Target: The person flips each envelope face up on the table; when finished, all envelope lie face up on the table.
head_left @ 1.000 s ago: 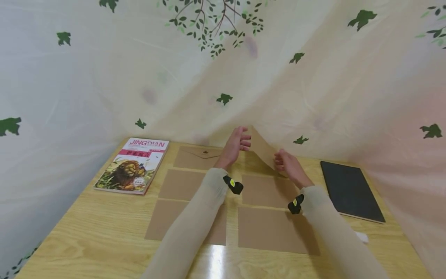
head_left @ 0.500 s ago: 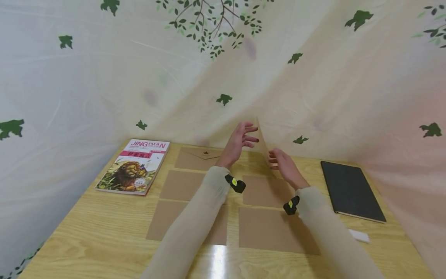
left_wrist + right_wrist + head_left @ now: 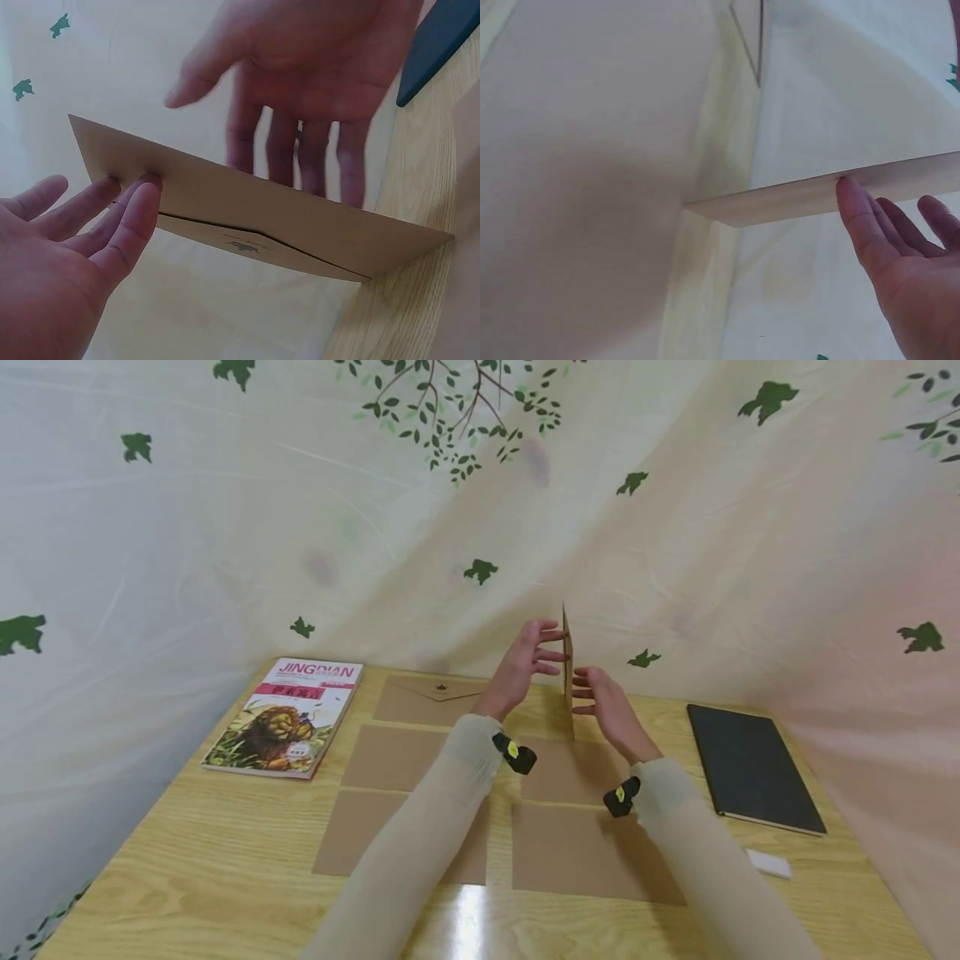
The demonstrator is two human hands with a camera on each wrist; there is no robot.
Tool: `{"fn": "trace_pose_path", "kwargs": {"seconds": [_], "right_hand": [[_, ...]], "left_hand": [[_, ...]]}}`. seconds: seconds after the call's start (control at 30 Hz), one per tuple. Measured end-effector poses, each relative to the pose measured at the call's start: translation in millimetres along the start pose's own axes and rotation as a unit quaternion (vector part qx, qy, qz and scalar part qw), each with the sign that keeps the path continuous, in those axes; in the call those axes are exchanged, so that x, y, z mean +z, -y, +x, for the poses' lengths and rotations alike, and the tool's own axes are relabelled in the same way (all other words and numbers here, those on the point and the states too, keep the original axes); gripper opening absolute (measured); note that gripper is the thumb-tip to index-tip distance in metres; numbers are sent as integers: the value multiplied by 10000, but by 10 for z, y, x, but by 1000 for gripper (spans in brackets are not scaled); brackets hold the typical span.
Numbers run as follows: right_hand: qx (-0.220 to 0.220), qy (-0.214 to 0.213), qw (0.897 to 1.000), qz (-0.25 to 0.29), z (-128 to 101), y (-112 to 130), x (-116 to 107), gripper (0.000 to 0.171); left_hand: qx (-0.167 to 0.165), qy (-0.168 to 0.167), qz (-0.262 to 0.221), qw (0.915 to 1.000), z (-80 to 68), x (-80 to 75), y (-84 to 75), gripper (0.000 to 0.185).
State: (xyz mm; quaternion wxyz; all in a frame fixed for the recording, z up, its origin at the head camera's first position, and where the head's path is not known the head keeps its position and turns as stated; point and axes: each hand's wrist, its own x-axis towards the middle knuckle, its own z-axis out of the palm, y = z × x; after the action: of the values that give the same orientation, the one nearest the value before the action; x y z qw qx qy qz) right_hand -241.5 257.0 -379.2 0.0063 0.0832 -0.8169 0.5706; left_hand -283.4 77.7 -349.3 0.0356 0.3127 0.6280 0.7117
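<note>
Standing on one short edge, the brown envelope (image 3: pixel 567 681) is upright near the middle of the frame, behind the right-hand column of plain brown sheets (image 3: pixel 592 852), its lower end down on the wooden table (image 3: pixel 172 852). A person's left hand (image 3: pixel 513 668) meets its left face with the fingertips, fingers fairly straight and thumb apart, while the right hand (image 3: pixel 611 714) has extended fingers against the opposite face. Neither hand wraps or pinches it; the space between the hands is narrow, with just the envelope's thickness in it. This flat-fingered support from both sides probably keeps so thin a thing from toppling.

Its long axis runs up from the table, so the head view catches it almost edge-on. In the left wrist view, the flap line and dark emblem (image 3: pixel 247 246) lie on the face that the left hand touches, and the flap's tip points toward the near long edge.

At centre left, a flat envelope (image 3: pixel 431 697) shows its flap upward, long axis across the frame. The plain sheets lie the same way, with gaps that seem meant to prevent overlap. The magazine (image 3: pixel 285 718) at left and black notebook (image 3: pixel 757 768) at right sit aside, apparently leaving the middle for the brown pieces.
</note>
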Motion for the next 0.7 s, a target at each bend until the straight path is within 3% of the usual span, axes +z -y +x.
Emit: {"fn": "trace_pose_path", "kwargs": {"seconds": [0.33,0.7], "right_hand": [[-750,-419,9963,-41,-59,479,-40,60],[-1040,-850,9906,-259,94,498,-240,57]], "left_hand": [[-159,138,305,9993,29,89,23,64],[-183,420,360,9983,39,232,117,62]]}}
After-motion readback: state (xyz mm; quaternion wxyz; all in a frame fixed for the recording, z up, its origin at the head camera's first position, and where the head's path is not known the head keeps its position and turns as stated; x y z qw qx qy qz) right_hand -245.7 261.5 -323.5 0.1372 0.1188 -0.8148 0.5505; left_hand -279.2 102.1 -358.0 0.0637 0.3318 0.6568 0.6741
